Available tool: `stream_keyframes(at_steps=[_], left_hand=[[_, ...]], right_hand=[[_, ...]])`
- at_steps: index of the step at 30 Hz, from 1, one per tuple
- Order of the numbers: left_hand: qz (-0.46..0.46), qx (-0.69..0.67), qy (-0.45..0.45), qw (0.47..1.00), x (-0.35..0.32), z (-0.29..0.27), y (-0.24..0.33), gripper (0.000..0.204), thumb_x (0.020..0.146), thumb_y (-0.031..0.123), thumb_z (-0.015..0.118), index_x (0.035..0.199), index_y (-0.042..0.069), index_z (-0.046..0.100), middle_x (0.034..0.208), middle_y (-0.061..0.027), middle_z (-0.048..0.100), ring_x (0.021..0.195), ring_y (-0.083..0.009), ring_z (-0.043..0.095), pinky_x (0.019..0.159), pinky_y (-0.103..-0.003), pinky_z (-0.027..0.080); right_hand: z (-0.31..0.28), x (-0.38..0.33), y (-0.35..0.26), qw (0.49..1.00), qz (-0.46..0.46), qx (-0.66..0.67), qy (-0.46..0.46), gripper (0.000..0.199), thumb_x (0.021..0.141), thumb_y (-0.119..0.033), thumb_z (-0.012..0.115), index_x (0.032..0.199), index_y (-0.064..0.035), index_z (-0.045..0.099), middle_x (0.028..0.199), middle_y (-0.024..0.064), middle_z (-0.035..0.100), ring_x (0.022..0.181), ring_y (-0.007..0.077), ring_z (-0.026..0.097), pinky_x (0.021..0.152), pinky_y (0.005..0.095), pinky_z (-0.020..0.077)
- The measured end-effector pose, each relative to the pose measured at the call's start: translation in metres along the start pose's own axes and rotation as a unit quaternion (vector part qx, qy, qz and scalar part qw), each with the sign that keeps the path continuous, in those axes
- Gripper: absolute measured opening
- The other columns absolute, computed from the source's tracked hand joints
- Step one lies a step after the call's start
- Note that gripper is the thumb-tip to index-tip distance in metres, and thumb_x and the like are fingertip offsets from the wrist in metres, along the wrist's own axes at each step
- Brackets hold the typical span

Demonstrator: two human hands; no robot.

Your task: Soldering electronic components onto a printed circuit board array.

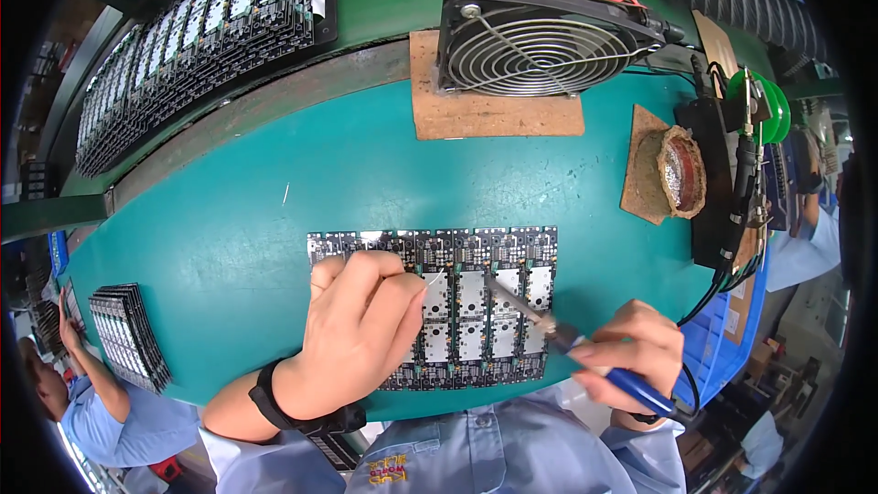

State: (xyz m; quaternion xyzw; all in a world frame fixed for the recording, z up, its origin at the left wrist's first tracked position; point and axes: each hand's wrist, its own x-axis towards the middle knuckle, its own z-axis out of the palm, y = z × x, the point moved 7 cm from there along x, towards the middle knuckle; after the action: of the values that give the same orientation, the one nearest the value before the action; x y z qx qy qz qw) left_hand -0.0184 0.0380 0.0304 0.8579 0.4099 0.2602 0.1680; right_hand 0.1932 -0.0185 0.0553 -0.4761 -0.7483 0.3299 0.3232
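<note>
A black panel of joined circuit boards (471, 297) with silver pads lies flat on the green mat. My left hand (357, 334) is over the panel's left part and hides some of it. Its thumb and forefinger pinch a thin solder wire (436, 276), whose end points right over the boards. My right hand (640, 352) grips the blue handle of a soldering iron (538, 316) from the right. The iron's tip reaches in above the panel's upper pads, right of the wire and apart from it. Whether the tip touches a pad, I cannot tell.
A fan with a wire guard (540, 55) stands on a wooden board behind the panel. A rough tip-cleaning bowl (681, 174) and an iron stand (722, 183) are at right. Stacked boards fill the rack (197, 55) far left; another stack (128, 338) sits near a co-worker (137, 425).
</note>
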Motion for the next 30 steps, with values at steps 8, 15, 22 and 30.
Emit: stream_keyframes(at_steps=[8, 15, 22, 30], left_hand=[[-0.083, -0.072, -0.038, 0.993, -0.018, -0.006, -0.013, 0.02, 0.071, -0.006, 0.071, 0.088, 0.004, 0.065, 0.089, -0.0077, 0.056, 0.071, -0.0231, 0.05, 0.068, -0.034, 0.038], [-0.05, -0.009, 0.002, 0.999, -0.017, -0.009, -0.013, 0.017, 0.072, -0.002, 0.073, 0.085, 0.005, 0.065, 0.084, -0.0047, 0.057, 0.072, -0.0237, 0.052, 0.069, -0.034, 0.038], [-0.052, -0.031, -0.001, 0.998, -0.022, -0.004, -0.016, 0.018, 0.071, 0.001, 0.071, 0.086, 0.007, 0.062, 0.087, -0.005, 0.056, 0.072, -0.0208, 0.053, 0.071, -0.033, 0.035], [-0.051, -0.031, 0.007, 0.998, -0.023, -0.001, -0.019, 0.021, 0.067, 0.0, 0.07, 0.084, 0.007, 0.061, 0.087, -0.005, 0.056, 0.072, -0.0195, 0.053, 0.072, -0.032, 0.033]], right_hand=[[-0.038, -0.059, 0.036, 0.908, 0.116, -0.195, 0.353, 0.028, 0.085, -0.013, 0.065, 0.11, -0.0015, 0.059, 0.093, 0.0081, 0.056, 0.08, 0.0153, 0.054, 0.067, 0.0289, 0.0416], [-0.035, -0.061, 0.022, 0.93, 0.103, 0.007, 0.351, 0.029, 0.08, -0.008, 0.067, 0.108, -0.0012, 0.06, 0.09, 0.0105, 0.061, 0.076, 0.0171, 0.058, 0.067, 0.0297, 0.0431], [0.012, 0.01, -0.017, 0.998, -0.052, 0.018, 0.021, 0.026, 0.07, -0.017, 0.078, 0.09, -0.0055, 0.065, 0.073, 0.0069, 0.065, 0.061, 0.0157, 0.057, 0.054, 0.0286, 0.0375], [0.025, 0.024, -0.013, 0.999, -0.048, 0.0, -0.012, 0.024, 0.067, -0.015, 0.079, 0.085, -0.0055, 0.066, 0.07, 0.0071, 0.065, 0.054, 0.0172, 0.056, 0.053, 0.029, 0.0373]])
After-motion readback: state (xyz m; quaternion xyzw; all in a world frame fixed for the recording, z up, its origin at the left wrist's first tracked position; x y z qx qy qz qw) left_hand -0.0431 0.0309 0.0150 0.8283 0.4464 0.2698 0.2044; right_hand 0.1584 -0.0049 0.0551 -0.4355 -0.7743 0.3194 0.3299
